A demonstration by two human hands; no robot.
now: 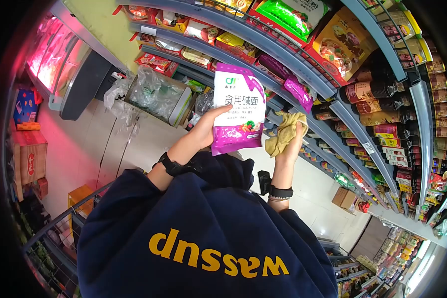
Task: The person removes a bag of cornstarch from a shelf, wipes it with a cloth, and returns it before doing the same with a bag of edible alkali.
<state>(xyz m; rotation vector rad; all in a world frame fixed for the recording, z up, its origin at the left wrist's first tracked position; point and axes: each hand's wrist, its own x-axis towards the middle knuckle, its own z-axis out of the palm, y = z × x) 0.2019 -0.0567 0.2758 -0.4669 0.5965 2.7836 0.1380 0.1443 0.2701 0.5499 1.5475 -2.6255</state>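
Note:
A white and purple packet of edible alkali powder [239, 107] is upright in front of my chest, its printed front facing me. My left hand [205, 130] grips it by its left edge, the thumb lying across the front and the other fingers hidden behind. To the right of the packet, my right hand [293, 143] is closed around a crumpled yellowish cloth [286, 133], which is apart from the packet. More purple packets [297, 92] lie on the shelf just beyond the cloth.
Grey shelves [352, 124] with bottles [377, 97] and bagged goods curve along the front and right. A cardboard box [156, 99] with clear plastic bags stands on the floor ahead. At left are a pink-lit display case [67, 64] and a stacked carton [31, 159].

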